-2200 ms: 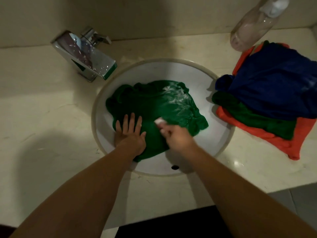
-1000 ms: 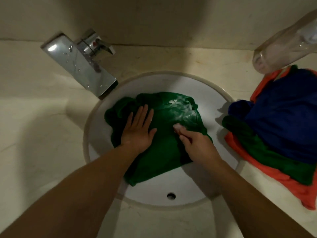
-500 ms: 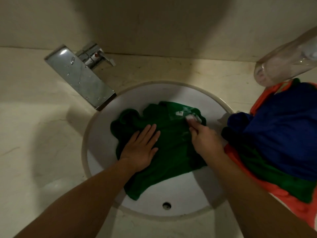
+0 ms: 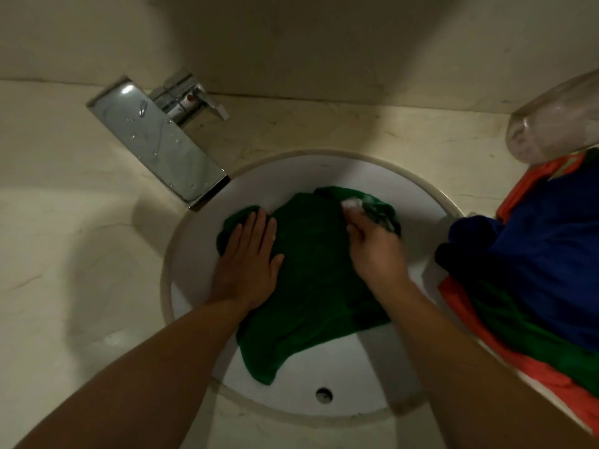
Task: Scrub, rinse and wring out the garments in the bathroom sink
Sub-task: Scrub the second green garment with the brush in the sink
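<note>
Now my right hand [image 4: 372, 251] sits at the far right corner of the green garment [image 4: 311, 286], fingers curled round a small white lump that I take for a soap bar [image 4: 351, 204]. About 2 seconds ago that hand was rubbing nearer the middle of the cloth, closer to me. It has since worked up and across, and a few pale suds show just beside it.

My left hand [image 4: 249, 260] has slid as well, from the near left part of the cloth to its far left edge. It lies flat, fingers straight and close together, pinning the fabric to the sink [image 4: 291, 176] wall.

The garment lies in the basin under both hands, more bunched toward the back than it was, with 1 tail trailing toward me.

I read this as the soaping pass reaching the last unscrubbed edge. No water runs from the faucet [image 4: 162, 140], so rinsing and wringing are not begun. The pile of garments [image 4: 534, 270], blue, green and orange, waits on the counter at the right, touching the rim.
</note>
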